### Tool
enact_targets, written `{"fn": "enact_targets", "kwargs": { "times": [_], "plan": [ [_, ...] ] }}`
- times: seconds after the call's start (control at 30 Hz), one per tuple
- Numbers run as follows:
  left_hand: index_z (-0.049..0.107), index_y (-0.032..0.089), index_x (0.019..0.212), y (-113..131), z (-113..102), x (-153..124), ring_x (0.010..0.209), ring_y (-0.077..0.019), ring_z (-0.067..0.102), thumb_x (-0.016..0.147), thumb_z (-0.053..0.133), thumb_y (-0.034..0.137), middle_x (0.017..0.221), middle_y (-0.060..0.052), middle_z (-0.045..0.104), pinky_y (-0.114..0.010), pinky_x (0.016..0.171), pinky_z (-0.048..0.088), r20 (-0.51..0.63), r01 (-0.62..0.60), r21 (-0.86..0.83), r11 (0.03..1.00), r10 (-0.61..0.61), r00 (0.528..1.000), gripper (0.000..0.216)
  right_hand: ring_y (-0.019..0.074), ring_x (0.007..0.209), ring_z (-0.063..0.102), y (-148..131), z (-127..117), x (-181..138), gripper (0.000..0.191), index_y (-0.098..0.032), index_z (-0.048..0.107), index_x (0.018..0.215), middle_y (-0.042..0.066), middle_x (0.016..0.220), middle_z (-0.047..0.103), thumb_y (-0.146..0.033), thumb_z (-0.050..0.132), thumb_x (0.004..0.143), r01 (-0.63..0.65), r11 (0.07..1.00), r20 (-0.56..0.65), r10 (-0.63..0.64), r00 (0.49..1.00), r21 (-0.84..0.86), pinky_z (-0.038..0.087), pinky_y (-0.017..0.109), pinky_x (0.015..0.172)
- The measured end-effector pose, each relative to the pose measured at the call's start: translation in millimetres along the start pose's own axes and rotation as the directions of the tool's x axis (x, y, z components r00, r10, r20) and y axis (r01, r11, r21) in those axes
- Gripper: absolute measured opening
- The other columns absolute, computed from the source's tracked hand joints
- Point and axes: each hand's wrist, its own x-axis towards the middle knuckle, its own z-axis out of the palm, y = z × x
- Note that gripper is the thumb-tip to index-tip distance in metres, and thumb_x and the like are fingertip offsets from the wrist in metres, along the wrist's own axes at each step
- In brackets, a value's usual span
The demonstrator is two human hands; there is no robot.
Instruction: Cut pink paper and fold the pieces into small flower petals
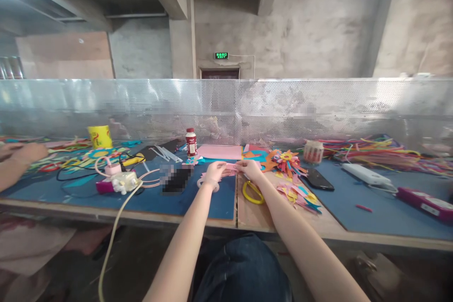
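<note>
Between my two hands is a small strip of pink paper [231, 167], held just above the table. My left hand [215, 171] pinches its left end, and my right hand [248, 169] grips the right end. A roll of clear tape [213, 186] lies under my left wrist. Yellow-handled scissors [253, 193] rest below my right hand, their blades mostly hidden. Behind the hands lies a stack of pink paper sheets [221, 152]. To the right sit a multicoloured paper flower [286, 162] and cut paper scraps [296, 194].
A red-capped bottle [191, 143], a dark phone [318, 179] and a can [313, 152] stand or lie around. On the left are a power strip with plugs [120, 183], its cable hanging over the edge, a yellow tub [100, 137] and another person's hand [30, 153]. Colourful strips [382, 151] lie right.
</note>
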Motion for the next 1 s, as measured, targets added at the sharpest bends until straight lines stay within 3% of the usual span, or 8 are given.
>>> {"fn": "enact_targets", "kwargs": {
  "times": [0.2,0.63,0.83,1.0],
  "plan": [
    [0.057,0.012,0.09,6,1,-7,0.069,-0.0176,0.067,0.073,0.059,0.009,0.077,-0.008,0.069,-0.029,0.067,0.053,-0.027,0.016,0.017,1.0,-0.015,1.0,0.017,0.0114,0.051,0.055,-3,0,-2,0.021,-0.013,0.068,0.071,0.0,0.054,0.061,-0.033,0.066,0.063,0.0,1.0,0.027,0.0,1.0,0.0,0.044,0.021,0.051],
    [0.058,0.012,0.087,13,0,-16,0.072,-0.0197,0.067,0.072,0.06,0.012,0.078,-0.01,0.07,-0.03,0.069,0.052,-0.033,0.032,0.077,0.996,-0.029,0.999,0.015,0.0125,0.053,0.058,-6,1,-3,0.018,-0.014,0.067,0.073,0.0,0.057,0.063,-0.03,0.065,0.065,-0.018,1.0,0.044,0.017,0.999,0.019,0.047,0.022,0.055],
    [0.053,0.013,0.099,10,0,-12,0.065,-0.0185,0.067,0.07,0.063,0.012,0.073,-0.007,0.068,-0.028,0.062,0.053,-0.03,-0.012,0.095,0.995,0.015,0.999,0.03,0.0129,0.057,0.057,-7,2,-4,0.019,-0.013,0.067,0.072,0.001,0.061,0.064,-0.031,0.064,0.065,0.037,0.999,0.045,-0.035,0.998,-0.035,0.044,0.022,0.053],
    [0.048,0.012,0.104,4,2,-8,0.058,-0.0153,0.065,0.069,0.06,0.005,0.068,-0.004,0.067,-0.028,0.06,0.053,0.046,-0.072,0.087,0.994,0.068,0.997,0.038,0.0133,0.06,0.056,-10,6,-5,0.02,-0.013,0.067,0.071,0.002,0.064,0.064,-0.032,0.064,0.064,0.102,0.993,0.084,-0.097,0.992,-0.055,0.042,0.022,0.055]
  ]
}}
